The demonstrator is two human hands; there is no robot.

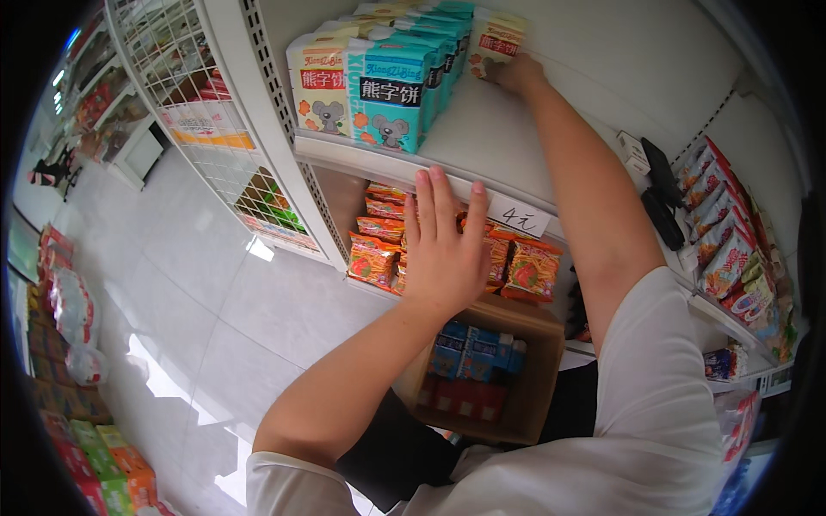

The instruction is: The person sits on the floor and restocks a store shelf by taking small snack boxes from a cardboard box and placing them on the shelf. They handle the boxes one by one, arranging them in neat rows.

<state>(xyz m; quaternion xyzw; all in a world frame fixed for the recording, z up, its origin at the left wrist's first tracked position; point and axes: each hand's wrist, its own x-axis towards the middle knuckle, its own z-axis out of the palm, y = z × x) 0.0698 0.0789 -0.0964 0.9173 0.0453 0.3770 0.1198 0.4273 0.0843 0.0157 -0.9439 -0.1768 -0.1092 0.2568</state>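
Observation:
My right hand (516, 74) reaches to the back of the white upper shelf (477, 129) and grips a cream-coloured biscuit packet (497, 42), which stands upright there. Left of it stand rows of teal biscuit packets (390, 97) with cream ones (319, 90) beside them. My left hand (448, 248) is spread with nothing held, its fingertips at the shelf's front edge near a handwritten price card (518, 215). Behind and around that hand, orange snack bags (532, 271) fill the lower shelf. Below them an open cardboard box (529, 393) holds blue packets (468, 351) and red packets (464, 396).
A white slotted upright and wire mesh panel (200, 122) bound the shelf on the left. At right, snack bags (729, 251) stand on another shelf beside a black device (661, 219). Stacked colourful cartons (110, 464) sit on the tiled floor at lower left.

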